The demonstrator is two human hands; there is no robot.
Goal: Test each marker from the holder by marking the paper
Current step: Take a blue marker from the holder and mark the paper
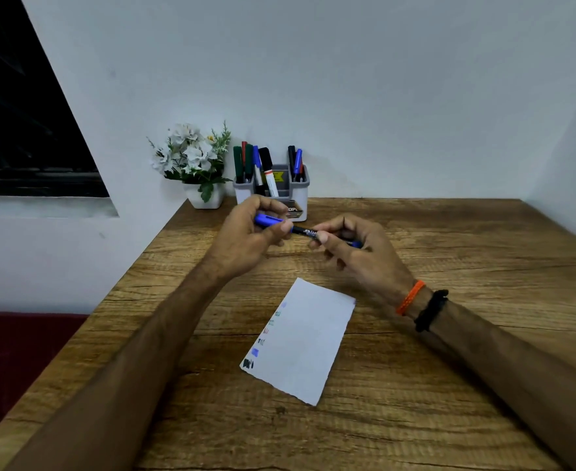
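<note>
Both hands meet above the far half of the wooden bench (415,385), holding one marker (301,230) between them. The left hand (245,237) curls its fingers and thumb round the blue cap (266,220) end; the right hand (358,253) pinches the black barrel, whose blue rear tip shows under its fingers. Whether the cap is seated or partly off cannot be told. The right wrist carries an orange band (410,298) and a black band (431,311).

Just behind the hands, against the wall, stands the grey-and-white holder (300,185); the left hand's knuckles cover its lower front. Green, red, blue and black markers stand upright in its left compartments, and a black and a blue one in its right compartment. Beside it on the left sits a white pot of white flowers (193,158).

Nearer the person, the paper (308,341) lies flat and skewed on the bench, apart from both hands. A column of short test marks (262,338) runs down its left edge: pale blue, green, red, dark, blue, and a heavy black one at the bottom corner.

The walls are plain pale grey. A dark window (24,130) fills the upper left, and a dark red surface (14,355) lies below the bench's left edge.
</note>
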